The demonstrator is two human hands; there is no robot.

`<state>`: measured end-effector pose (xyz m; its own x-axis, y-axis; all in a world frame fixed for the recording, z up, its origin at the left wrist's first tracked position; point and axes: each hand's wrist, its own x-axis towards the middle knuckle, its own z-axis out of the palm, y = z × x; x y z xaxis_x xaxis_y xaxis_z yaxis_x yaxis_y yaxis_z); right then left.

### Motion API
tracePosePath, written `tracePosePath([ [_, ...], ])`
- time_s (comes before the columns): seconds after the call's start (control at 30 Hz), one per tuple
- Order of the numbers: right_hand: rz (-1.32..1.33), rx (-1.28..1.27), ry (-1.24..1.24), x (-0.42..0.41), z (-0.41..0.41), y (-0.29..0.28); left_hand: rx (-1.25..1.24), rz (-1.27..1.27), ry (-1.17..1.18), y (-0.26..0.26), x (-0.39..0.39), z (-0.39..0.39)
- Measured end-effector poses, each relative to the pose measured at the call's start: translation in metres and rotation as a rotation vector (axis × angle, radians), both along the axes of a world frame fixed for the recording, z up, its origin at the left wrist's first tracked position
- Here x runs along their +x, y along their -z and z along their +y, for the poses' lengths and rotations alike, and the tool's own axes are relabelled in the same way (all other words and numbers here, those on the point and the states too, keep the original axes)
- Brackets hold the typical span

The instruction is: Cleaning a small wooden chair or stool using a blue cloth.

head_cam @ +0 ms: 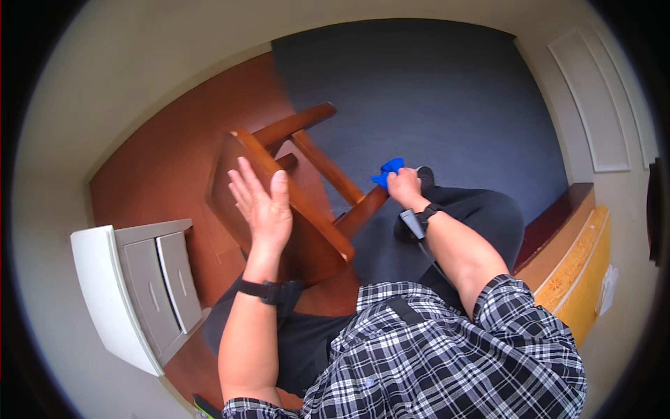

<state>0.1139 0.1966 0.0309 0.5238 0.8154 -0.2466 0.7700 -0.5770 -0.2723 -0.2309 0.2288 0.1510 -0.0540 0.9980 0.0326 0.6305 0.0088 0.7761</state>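
Note:
A brown wooden stool (319, 225) lies tipped on its side before my bent legs, its legs pointing up and to the right in the picture. My left hand (264, 209) is flat over the seat, fingers straight and thumb apart along the seat's edge; whether it presses on the wood I cannot tell. In my right hand (405, 186) is a bunched blue cloth (391, 170), held at the end of the near stool leg (366, 212). The fingers of that hand are curled round the cloth and partly hidden. Both wrists wear black straps.
A white nightstand (152, 283) with drawers stands at the left, one drawer slightly out. Reddish wood flooring (172, 125) meets a dark grey floor area (419, 89). A yellow mattress (573, 267) on a wooden bed frame (555, 230) is at the right. Walls surround the space.

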Motion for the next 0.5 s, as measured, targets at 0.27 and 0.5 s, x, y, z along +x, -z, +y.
tracePosePath([
  [0.27, 0.101, 0.064, -0.017, -0.029, -0.017, -0.011, -0.051, 0.015, -0.029, -0.004, 0.004, -0.001],
  [0.5, 0.219, 0.163, -0.151, -0.056, -0.042, -0.021, -0.100, 0.004, -0.062, 0.010, 0.001, 0.003],
])
